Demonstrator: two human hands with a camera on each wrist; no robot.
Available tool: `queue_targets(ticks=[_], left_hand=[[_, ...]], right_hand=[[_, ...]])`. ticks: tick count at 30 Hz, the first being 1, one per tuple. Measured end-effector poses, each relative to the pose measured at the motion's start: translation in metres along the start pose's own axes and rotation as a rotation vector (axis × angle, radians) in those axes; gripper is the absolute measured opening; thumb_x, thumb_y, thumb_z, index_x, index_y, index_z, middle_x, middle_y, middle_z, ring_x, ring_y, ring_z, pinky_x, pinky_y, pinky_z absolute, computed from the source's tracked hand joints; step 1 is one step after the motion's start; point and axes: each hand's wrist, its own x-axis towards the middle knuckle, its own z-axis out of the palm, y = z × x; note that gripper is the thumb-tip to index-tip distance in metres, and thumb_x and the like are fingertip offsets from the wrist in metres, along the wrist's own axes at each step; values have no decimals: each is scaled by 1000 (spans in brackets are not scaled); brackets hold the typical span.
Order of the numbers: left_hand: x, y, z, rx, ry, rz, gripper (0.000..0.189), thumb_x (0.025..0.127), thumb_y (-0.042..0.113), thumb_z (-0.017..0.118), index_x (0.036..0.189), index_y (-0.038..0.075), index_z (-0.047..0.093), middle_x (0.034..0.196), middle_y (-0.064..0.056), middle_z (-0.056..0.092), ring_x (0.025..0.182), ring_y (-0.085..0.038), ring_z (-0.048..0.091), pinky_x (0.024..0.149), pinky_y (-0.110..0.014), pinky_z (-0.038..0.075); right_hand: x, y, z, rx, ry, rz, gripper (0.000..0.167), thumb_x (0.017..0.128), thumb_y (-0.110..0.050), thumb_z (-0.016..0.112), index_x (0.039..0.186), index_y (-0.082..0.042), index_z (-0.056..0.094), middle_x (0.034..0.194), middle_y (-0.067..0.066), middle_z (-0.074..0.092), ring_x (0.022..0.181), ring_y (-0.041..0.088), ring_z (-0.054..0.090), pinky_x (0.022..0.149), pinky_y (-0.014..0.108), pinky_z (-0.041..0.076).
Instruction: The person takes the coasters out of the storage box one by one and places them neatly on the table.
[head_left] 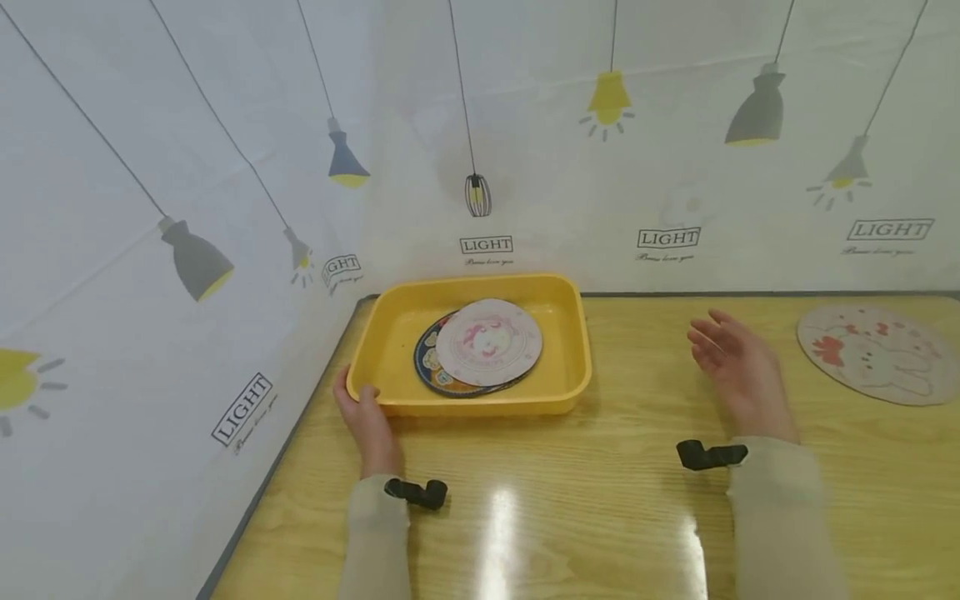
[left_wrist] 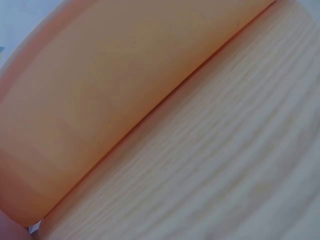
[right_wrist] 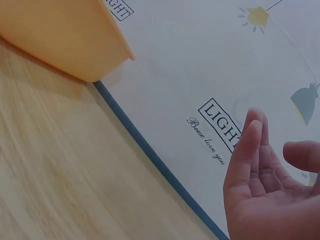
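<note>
In the head view my left hand (head_left: 369, 429) grips the near left corner of a yellow plastic tray (head_left: 480, 408), its thumb over the rim. Inside the tray, a pale pink round mat (head_left: 491, 310) with a cartoon print overlaps a dark blue patterned round mat (head_left: 429, 367). The left wrist view is mostly filled by the tray's outer wall (left_wrist: 110, 90) resting on the wood surface. My right hand (head_left: 738, 367) is held to the right of the tray, holding nothing. Its fingers are loosely bent and the thumb stands apart in the right wrist view.
A pinkish round mat (head_left: 877, 354) with a rabbit print lies on the wooden table (head_left: 570, 500) at the far right. White wall covering (head_left: 555, 192) printed with lamps and "LIGHT" labels rises behind and to the left. A dark strip edges the table there.
</note>
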Motion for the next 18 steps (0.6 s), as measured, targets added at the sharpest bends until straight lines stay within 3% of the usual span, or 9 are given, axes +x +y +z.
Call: queue_targets(ticks=[5,12,18], left_hand=[[-1,2,-3,-21,26,-9,54,76,1,38,127,21,37,126,-1,41,110,-24,43,91,-36,34],[-4,12,3,-23,-15,-23,55,76,1,37,129,17,35,128,-4,40,112,-27,42,92,-39,34],[-7,16,5,-25,-9,-19,54,78,1,38,129,15,35,129,-8,39,111,-28,42,91,-37,34]], right_hand=[[6,15,16,-5,-18,28,31,90,-10,51,121,-9,50,107,10,59,97,23,56,84,30,44],[12,34,30,52,-73,14,35,91,-10,49,125,-5,47,103,12,61,93,24,58,83,30,45],[16,50,44,54,-85,21,29,91,-11,49,119,-3,50,99,13,63,90,24,60,82,30,46]])
